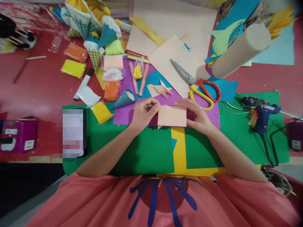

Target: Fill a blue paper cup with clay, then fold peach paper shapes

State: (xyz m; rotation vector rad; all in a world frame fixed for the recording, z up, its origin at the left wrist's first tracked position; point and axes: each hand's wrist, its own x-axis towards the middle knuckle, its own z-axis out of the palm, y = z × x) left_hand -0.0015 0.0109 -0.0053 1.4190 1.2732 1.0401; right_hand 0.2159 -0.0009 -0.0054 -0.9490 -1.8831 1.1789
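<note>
A small peach piece of paper (172,116) is held between my two hands, low over a purple sheet (124,116). My left hand (145,114) is closed, its thumb and curled fingers pinching the paper's left edge. At the right side, my right hand (197,116) grips the sheet with its fingers bent along the top and behind it; those fingertips are partly hidden. Just beyond lie peach paper scraps (162,90) and scissors (193,82) with red and yellow handles. Beside my left hand rests a small blue patterned paper cone (125,98).
To the left are a phone (73,132), a yellow clay packet (101,112) and a marker (84,83). A blue glue gun (262,115) with a cord lies on green foam (203,151) at right. A peach paper cylinder (239,52) and paper cones (109,33) are farther back.
</note>
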